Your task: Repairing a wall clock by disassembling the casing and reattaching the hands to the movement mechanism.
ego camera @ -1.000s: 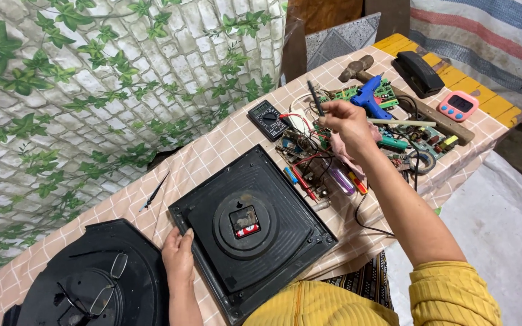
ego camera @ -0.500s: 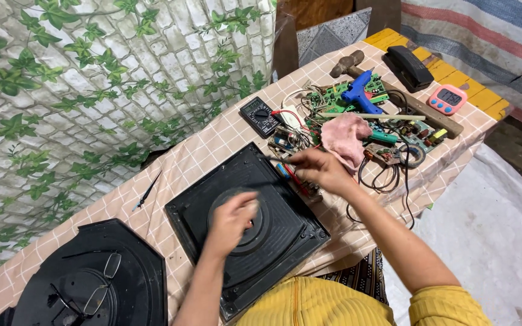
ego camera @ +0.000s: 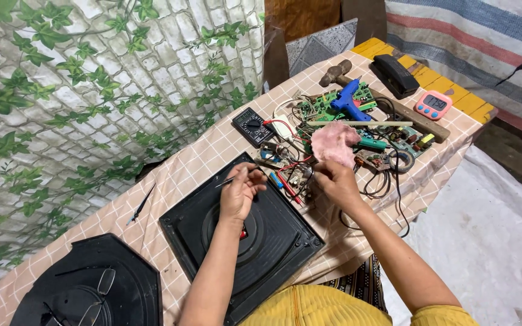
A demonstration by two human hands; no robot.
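A black square clock case (ego camera: 273,241) lies back-up on the checked tablecloth, with a round raised centre and a small red part under my wrist. My left hand (ego camera: 240,192) hovers over that centre, fingers pinched on a thin metal tool (ego camera: 228,180) that points left. My right hand (ego camera: 335,181) rests at the case's far right corner. Its fingers curl into a heap of wires and screwdrivers (ego camera: 288,181); whether they hold anything is hidden. A pink cloth (ego camera: 333,142) lies just beyond that hand.
Beyond the heap lie a black multimeter (ego camera: 252,125), green circuit boards (ego camera: 324,110), a blue glue gun (ego camera: 348,99), a hammer (ego camera: 394,108), a pink timer (ego camera: 433,104) and a black case (ego camera: 397,73). An octagonal black cover (ego camera: 122,284) with glasses (ego camera: 101,296) sits near left. Thin clock hands (ego camera: 140,205) lie on the cloth.
My right hand came back from the far tool pile, leaving the pink cloth there, and now sits at the wire heap. My left hand lifted from the case's edge and took a thin tool.
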